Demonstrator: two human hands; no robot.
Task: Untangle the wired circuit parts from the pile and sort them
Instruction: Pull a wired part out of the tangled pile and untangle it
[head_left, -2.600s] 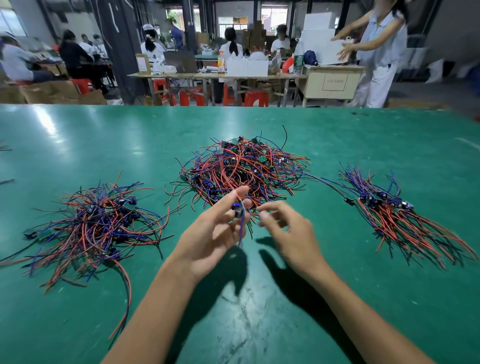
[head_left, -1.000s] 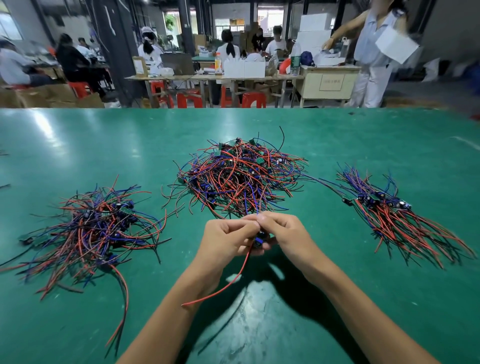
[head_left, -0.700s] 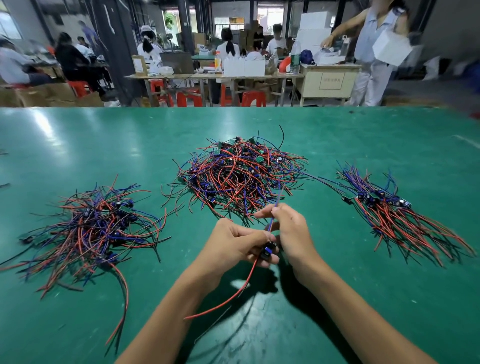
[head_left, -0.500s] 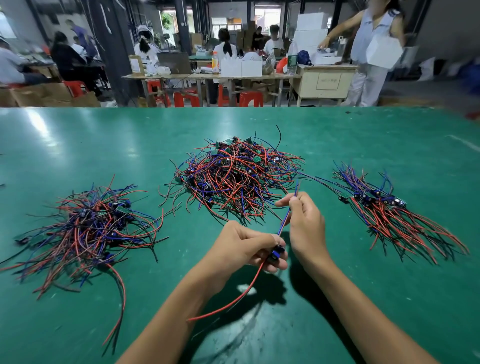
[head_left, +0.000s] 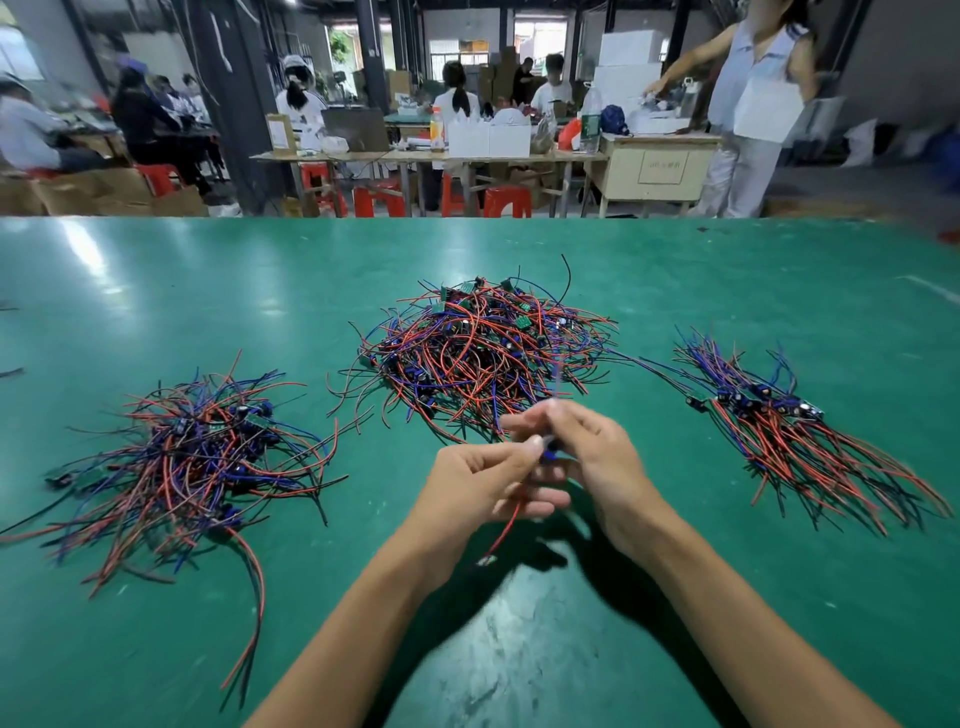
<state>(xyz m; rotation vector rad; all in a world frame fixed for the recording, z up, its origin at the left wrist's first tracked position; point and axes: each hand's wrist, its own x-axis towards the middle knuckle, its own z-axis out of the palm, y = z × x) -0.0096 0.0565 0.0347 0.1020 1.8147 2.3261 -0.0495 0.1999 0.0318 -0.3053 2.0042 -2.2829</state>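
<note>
Both hands (head_left: 540, 467) pinch one wired part (head_left: 546, 457).

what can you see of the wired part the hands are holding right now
The wired part is a small dark blue component, blurred, with thin insulated wires. It is held above the green table, in front of the middle pile. The left hand and right hand both pinch it. A red wire hangs down from the grip to a bare tip. A faint bluish wire rises above the fingers, too blurred to trace.
</note>
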